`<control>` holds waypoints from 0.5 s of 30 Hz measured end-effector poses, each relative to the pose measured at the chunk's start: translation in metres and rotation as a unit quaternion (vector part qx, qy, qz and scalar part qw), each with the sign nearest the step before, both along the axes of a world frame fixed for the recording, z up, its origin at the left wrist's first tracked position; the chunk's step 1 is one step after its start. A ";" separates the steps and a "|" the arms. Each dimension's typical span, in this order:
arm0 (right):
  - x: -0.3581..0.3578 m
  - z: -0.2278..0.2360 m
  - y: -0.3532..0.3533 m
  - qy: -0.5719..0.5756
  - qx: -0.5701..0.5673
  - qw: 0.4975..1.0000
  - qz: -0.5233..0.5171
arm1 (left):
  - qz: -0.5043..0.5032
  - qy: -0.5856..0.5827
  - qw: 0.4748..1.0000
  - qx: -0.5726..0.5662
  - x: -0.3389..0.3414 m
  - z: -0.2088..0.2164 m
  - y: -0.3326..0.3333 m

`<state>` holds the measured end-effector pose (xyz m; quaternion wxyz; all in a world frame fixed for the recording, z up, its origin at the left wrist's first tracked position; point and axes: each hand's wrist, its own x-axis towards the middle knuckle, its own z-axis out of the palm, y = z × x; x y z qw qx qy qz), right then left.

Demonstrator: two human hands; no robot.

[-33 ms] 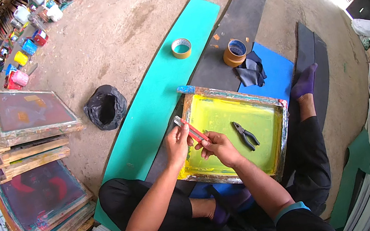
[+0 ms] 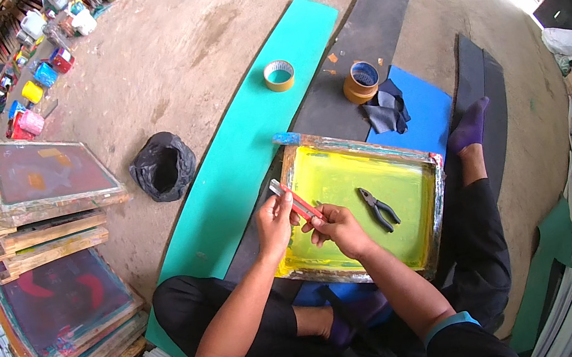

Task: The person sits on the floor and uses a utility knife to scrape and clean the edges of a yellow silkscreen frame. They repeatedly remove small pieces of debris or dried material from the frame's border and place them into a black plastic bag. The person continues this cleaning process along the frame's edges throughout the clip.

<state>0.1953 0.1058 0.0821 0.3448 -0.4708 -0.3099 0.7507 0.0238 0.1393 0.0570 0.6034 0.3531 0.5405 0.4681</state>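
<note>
Gripping the red cutter (image 2: 301,206) near its silver end with bent fingers of the left hand (image 2: 275,222). Pinching its other end with closed fingers of the right hand (image 2: 341,231). Seeing pliers (image 2: 373,201) lying right of those fingers, on the yellow screen (image 2: 330,170). Changing almost nothing since a blink ago, so only holding.

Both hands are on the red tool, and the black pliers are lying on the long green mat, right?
Not quite: the black pliers aren't on the long green mat. The head view shows them lying on the yellow screen inside its frame. The rest is right: the left hand and right hand are both on the red tool.
</note>
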 end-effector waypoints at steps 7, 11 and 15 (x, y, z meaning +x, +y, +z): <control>-0.009 -0.007 -0.018 -0.019 -0.006 0.993 -0.116 | -0.017 -0.017 0.999 0.023 0.009 0.005 -0.003; -0.015 -0.009 -0.026 -0.020 -0.015 0.987 -0.161 | -0.017 -0.023 0.999 0.018 0.011 0.001 -0.010; -0.019 -0.029 -0.036 0.007 -0.030 0.979 -0.204 | -0.039 -0.031 0.999 0.003 0.012 -0.007 -0.015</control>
